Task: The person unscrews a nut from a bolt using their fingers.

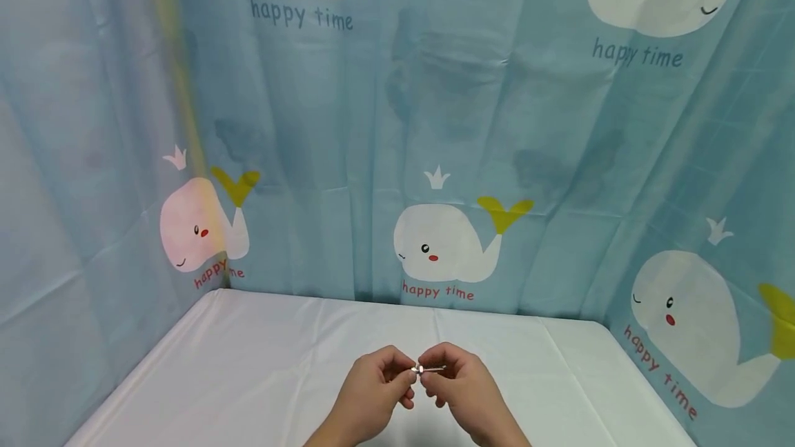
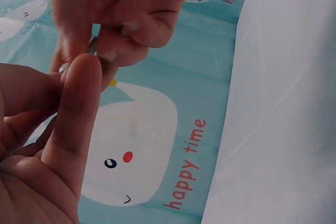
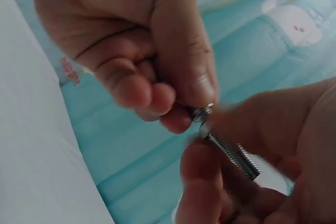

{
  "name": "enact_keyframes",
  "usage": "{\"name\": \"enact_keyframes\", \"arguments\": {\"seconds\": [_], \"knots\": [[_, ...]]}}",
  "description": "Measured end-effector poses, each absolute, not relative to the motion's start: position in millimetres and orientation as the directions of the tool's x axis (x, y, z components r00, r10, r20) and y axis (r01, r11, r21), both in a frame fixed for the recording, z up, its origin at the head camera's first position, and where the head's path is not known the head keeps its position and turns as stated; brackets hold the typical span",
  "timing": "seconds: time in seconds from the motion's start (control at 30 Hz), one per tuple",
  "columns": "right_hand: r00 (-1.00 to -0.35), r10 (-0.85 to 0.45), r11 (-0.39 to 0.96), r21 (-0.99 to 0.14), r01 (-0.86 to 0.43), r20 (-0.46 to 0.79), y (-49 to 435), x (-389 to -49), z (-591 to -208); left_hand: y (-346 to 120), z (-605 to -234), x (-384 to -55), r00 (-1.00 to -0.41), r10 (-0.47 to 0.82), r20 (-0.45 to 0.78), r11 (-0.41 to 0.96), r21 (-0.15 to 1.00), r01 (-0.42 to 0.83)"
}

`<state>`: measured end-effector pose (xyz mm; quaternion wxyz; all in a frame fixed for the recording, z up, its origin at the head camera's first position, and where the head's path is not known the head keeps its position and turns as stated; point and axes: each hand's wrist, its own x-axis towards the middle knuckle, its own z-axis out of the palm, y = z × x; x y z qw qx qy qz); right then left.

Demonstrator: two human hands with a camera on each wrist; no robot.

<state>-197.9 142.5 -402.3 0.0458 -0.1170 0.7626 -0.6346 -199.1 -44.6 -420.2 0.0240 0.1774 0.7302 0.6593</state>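
Note:
Between both hands is a small silver metal bolt [image 1: 435, 368] with a long threaded shank, held above the white table. My left hand [image 1: 373, 392] pinches its left end between thumb and fingertips. The thumb and index finger of my right hand [image 1: 462, 388] pinch the bolt beside a wider nut-like collar [image 1: 420, 369]. In the right wrist view, the threaded shank [image 3: 233, 156] slants down to the right past the right fingers, and the right thumb is blurred. Fingers hide most of the metal in the left wrist view, leaving a shiny bit [image 2: 64, 67] at the left fingertips.
A white cloth-covered table [image 1: 279, 350] lies beneath the hands. Blue curtains [image 1: 447, 123] printed with whales and "happy time" hang behind it and along both sides. The table's far edge meets the back curtain.

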Motion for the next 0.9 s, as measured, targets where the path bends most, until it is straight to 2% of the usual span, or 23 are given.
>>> {"name": "enact_keyframes", "arguments": {"seconds": [0.3, 0.57, 0.73, 0.9], "knots": [[-0.969, -0.246, 0.119, -0.992, -0.039, 0.008, 144.3, -201.1, -404.5, -43.6, -419.8, -198.2, -0.941, 0.281, 0.188, 0.076, 0.973, 0.217], [-0.980, -0.196, 0.150, -0.986, -0.075, 0.045, 143.9, -200.4, -402.2, -44.0, -419.7, -200.0, -0.939, 0.273, 0.207, 0.070, 0.970, 0.234], [-0.971, -0.237, 0.128, -0.991, -0.040, 0.008, 143.7, -198.3, -401.4, -44.3, -417.8, -198.4, -0.939, 0.276, 0.204, 0.073, 0.970, 0.232], [-0.964, -0.261, 0.135, -0.987, -0.082, 0.045, 144.0, -198.0, -405.0, -42.7, -416.3, -196.4, -0.934, 0.286, 0.213, 0.062, 0.969, 0.240]]}}
